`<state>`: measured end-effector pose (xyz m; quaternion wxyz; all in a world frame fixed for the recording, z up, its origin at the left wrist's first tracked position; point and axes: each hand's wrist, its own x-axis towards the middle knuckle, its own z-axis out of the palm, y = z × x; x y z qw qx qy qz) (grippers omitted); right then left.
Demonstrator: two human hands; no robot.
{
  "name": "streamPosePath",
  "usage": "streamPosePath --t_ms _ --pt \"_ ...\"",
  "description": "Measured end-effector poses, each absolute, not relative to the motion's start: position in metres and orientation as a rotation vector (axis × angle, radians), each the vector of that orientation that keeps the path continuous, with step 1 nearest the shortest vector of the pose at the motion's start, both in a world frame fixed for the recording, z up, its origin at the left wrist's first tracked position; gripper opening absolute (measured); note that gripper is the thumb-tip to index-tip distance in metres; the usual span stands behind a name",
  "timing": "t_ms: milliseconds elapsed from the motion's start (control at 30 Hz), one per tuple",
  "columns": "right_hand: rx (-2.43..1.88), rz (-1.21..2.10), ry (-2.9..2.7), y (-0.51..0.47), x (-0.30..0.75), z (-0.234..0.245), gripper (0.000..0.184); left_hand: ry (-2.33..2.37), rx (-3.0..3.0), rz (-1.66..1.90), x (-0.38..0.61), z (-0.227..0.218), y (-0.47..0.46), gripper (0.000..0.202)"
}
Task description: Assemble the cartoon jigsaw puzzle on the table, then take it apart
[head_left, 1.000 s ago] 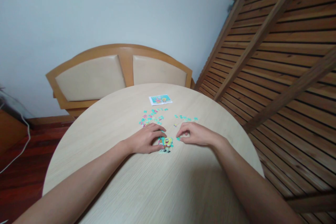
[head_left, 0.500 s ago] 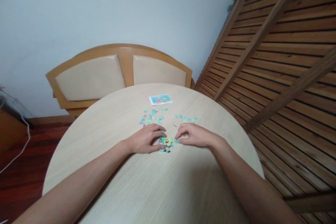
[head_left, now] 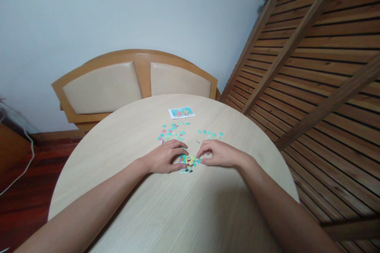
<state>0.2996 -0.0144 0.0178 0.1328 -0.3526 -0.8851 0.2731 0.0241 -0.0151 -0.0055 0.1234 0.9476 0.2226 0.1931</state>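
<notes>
A small joined patch of puzzle (head_left: 189, 162), yellow and turquoise, lies on the round pale wooden table (head_left: 166, 205). My left hand (head_left: 165, 157) rests curled on the patch's left side, fingers pressed on it. My right hand (head_left: 219, 153) is at the patch's right edge, thumb and forefinger pinched on a small turquoise puzzle piece (head_left: 198, 161) that touches the patch. Loose pieces (head_left: 171, 132) lie scattered just beyond my left hand, and a thinner row of loose pieces (head_left: 210, 133) lies beyond my right hand.
A small reference picture card (head_left: 181, 112) lies farther back on the table. Behind the table stands a wooden bench with two padded back panels (head_left: 133, 83). A slatted wooden frame (head_left: 311, 67) leans along the right. A cable (head_left: 20, 166) hangs at the left over dark red flooring.
My right hand has slid leftward with the turquoise piece, from a gap beside the patch to touching its right edge. My left hand has stayed in place.
</notes>
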Motion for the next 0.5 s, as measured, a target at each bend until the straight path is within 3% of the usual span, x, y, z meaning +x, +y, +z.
streamPosePath --t_ms 500 --pt "-1.048 0.804 -2.556 -0.0149 0.2984 0.0176 0.027 0.658 2.776 0.546 0.0249 -0.0057 -0.0147 0.036"
